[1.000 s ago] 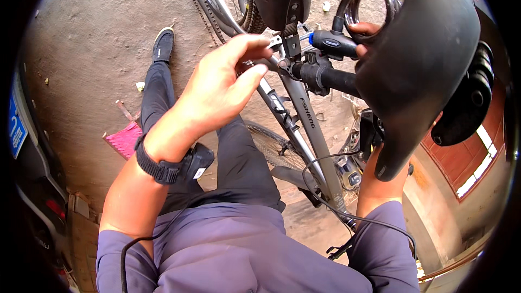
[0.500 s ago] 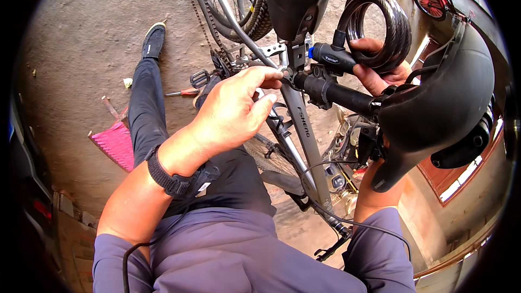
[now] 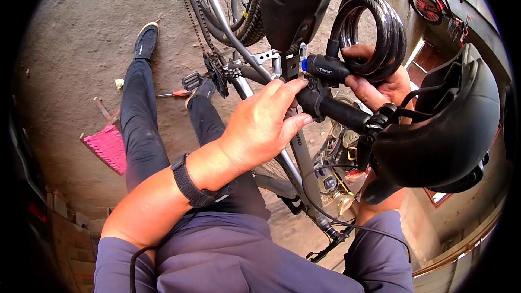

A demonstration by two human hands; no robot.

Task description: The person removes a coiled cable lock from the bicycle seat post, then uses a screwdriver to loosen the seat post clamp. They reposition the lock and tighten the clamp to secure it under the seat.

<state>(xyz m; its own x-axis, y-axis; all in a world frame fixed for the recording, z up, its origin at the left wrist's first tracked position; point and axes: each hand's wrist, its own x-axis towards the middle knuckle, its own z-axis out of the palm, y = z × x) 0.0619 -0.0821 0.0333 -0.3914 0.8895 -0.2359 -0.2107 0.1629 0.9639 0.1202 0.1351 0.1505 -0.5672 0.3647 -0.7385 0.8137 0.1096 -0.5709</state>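
Note:
A black saddle on its black seatpost lies sideways above the grey bicycle frame. My left hand has its index finger and thumb on either side of the post's free end, by a black clamp bracket. A coiled dark cable lock with a black lock body and blue tip sits against that bracket. My right hand grips the lock, its thumb beneath the lock body and fingers inside the coil; the rest of this hand is hidden behind the coil and saddle.
A black mudguard and the wheel stand ahead. A red-handled screwdriver lies by the pedal. Left of my leg is a pink-topped stool. A red-wheeled bicycle stands far right. A thin cable crosses my right sleeve.
My left hand has moved right, and its thumb and index finger have come round the end of the seatpost. The saddle has tilted and sunk slightly; the right hand keeps its grip on the lock.

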